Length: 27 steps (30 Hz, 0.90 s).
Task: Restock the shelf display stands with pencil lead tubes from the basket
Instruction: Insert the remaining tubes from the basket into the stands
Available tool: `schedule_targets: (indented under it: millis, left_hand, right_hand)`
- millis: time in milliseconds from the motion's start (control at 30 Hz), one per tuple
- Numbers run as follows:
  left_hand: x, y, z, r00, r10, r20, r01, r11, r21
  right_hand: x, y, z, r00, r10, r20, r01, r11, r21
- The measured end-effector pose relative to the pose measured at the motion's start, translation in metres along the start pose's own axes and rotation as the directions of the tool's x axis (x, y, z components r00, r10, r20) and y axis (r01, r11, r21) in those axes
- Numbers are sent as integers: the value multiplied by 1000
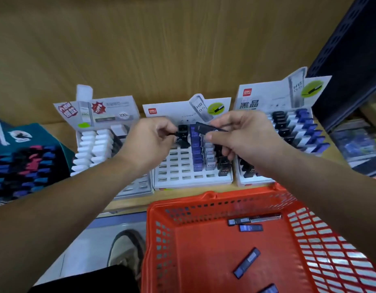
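Note:
My left hand (150, 140) pinches a black lead tube (181, 136) over the back rows of the middle display stand (191, 180). My right hand (244, 136) holds several dark lead tubes (208, 127) just right of it, above the same stand. That stand has blue, white and black tubes in its right columns and many bare slots on the left. The red basket (161, 240) sits below the shelf with several loose tubes (247, 262) on its floor.
A white-tube stand (102, 144) is on the left and a fuller stand (297, 132) on the right. A teal display of coloured tubes (24, 166) sits at far left. A dark shelf upright (351, 60) rises at right. My shoe (128, 250) shows below.

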<state>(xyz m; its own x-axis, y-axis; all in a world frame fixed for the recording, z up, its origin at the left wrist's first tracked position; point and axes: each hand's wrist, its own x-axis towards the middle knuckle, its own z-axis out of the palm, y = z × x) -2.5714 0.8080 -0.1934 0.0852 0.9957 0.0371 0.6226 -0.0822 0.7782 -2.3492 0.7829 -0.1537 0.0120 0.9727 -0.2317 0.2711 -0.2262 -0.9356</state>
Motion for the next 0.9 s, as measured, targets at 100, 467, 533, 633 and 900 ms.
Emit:
schedule_targets:
  millis: [100,467,533,633,900]
  left_hand:
    - [-1,1,-5,992,121,43,-125,986,108]
    - [5,0,12,968,238,80,-250,948,199]
    - [-2,-4,7,980,192,42,-197,959,202]
    - [-18,-12,-4,972,236,12,-232,944,234]
    - [-37,-20,-4,979,200,40,-203,950,239]
  right_hand:
    - [2,2,-1,1000,13,-5,-13,999,32]
    - [4,-4,-2,994,-108,-35,107,994,-19]
    - [12,-6,9,985,-171,-12,168,977,-133]
    - [22,-9,34,971,-226,80,240,923,-300]
    - [26,1,55,928,-319,191,368,706,-605]
